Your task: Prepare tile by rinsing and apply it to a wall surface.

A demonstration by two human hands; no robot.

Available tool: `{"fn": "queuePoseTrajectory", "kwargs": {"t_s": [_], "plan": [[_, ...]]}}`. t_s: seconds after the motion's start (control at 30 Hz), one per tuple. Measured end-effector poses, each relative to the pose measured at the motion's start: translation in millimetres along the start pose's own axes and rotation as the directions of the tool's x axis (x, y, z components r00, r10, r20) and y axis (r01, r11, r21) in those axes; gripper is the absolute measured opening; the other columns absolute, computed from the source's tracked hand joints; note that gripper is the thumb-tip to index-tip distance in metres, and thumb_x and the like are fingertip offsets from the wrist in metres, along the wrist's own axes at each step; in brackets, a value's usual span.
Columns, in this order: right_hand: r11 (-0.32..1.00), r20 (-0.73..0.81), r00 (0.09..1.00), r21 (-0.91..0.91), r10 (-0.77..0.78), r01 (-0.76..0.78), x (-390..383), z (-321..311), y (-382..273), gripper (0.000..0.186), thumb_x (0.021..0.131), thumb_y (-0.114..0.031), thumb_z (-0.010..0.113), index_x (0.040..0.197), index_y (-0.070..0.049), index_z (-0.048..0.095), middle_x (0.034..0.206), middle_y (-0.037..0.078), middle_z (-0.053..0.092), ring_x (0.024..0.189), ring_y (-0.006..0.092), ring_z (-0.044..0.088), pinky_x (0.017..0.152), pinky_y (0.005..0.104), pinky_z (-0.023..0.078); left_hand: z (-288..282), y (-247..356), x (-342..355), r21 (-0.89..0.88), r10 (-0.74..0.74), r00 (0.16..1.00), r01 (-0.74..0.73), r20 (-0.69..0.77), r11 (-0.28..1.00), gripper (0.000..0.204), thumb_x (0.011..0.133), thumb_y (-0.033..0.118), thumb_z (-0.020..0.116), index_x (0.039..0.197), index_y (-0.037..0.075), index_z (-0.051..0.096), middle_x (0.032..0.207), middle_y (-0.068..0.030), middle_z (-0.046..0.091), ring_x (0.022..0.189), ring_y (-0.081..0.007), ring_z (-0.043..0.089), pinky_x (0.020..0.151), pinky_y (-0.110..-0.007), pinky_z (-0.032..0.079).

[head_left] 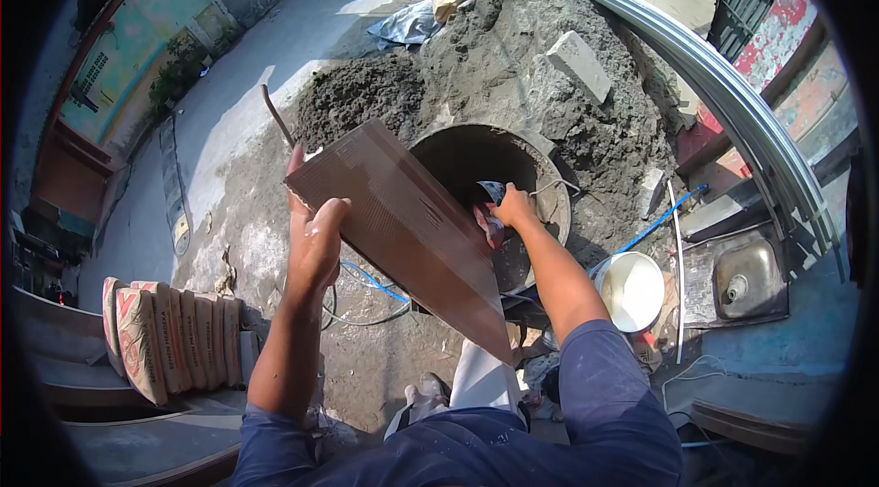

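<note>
My left hand [316, 235] grips the left edge of a large brown tile [394, 212], thumb on top. The tile's upward face has a fine ribbed pattern, partly darkened as if wet. It is tilted over the near side of a round, dark-walled opening [467, 153]. My right hand [517, 210] is closed beside the tile's right edge, above that opening. From its fingers sticks a small tool with a dark, shiny blade [492, 189]; it looks like a trowel. Just below the blade is a reddish-pink piece [490, 226], whose kind I cannot make out.
Sand heaps [508, 57] with a grey block [580, 66] lie beyond the opening. A white bucket [632, 292] and a metal sink [740, 278] are at right. Stacked cement bags [179, 336] stand at left. Long metal profiles [705, 52] curve along the right; a blue hose [375, 281] crosses the ground.
</note>
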State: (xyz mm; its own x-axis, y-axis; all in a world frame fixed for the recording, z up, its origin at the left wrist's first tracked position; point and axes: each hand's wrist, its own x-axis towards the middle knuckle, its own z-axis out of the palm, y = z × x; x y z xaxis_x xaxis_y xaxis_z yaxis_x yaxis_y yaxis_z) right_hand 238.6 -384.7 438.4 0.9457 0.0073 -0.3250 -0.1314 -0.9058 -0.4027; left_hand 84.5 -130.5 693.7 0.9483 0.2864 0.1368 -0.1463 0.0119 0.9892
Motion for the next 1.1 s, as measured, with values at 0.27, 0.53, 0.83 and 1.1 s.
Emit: {"fn": "queuePoseTrajectory", "kwargs": {"t_s": [0.27,0.53,0.83,1.1], "plan": [[0.96,0.138,0.955,-0.135,0.263,-0.245,134,150,76,0.059,0.073,-0.024,0.061,0.124,-0.002,0.04,0.123,0.025,0.045,0.113,0.0377,0.046,0.096,0.0424,0.037,-27,-1,-32,0.081,-0.195,0.887,0.25,-0.418,0.965,0.093,0.057,0.014,0.056,0.14,0.003,0.017,0.128,-0.0184,0.041,0.117,-0.0301,0.042,0.102,-0.039,0.03],[0.887,-0.058,0.949,-0.342,0.31,-0.31,163,304,186,0.047,0.086,-0.02,0.044,0.131,-0.009,0.035,0.125,0.025,0.04,0.106,0.0451,0.046,0.085,0.0515,0.044,-75,6,-90,0.339,-0.006,0.765,0.292,-0.644,0.894,0.072,0.063,0.013,0.059,0.128,-0.004,0.034,0.122,-0.0177,0.046,0.109,-0.0261,0.045,0.093,-0.037,0.035],[0.492,0.586,0.711,0.52,0.388,-0.698,136,308,190,0.054,0.079,-0.006,0.046,0.131,0.0,0.031,0.129,0.023,0.037,0.107,0.0433,0.047,0.087,0.0525,0.046,-57,13,-89,0.362,-0.078,0.722,0.434,-0.687,0.825,0.066,0.066,0.013,0.059,0.126,-0.006,0.038,0.12,-0.017,0.048,0.106,-0.0251,0.047,0.09,-0.036,0.037],[-0.212,0.74,0.654,0.621,-0.157,-0.754,165,292,188,0.047,0.073,0.009,0.044,0.12,0.002,0.041,0.118,0.022,0.049,0.104,0.0364,0.053,0.083,0.0517,0.05,-39,7,-70,0.23,-0.215,0.754,0.437,-0.62,0.869,0.071,0.066,0.014,0.06,0.13,-0.005,0.034,0.121,-0.0169,0.048,0.107,-0.0271,0.048,0.092,-0.036,0.038]]}}
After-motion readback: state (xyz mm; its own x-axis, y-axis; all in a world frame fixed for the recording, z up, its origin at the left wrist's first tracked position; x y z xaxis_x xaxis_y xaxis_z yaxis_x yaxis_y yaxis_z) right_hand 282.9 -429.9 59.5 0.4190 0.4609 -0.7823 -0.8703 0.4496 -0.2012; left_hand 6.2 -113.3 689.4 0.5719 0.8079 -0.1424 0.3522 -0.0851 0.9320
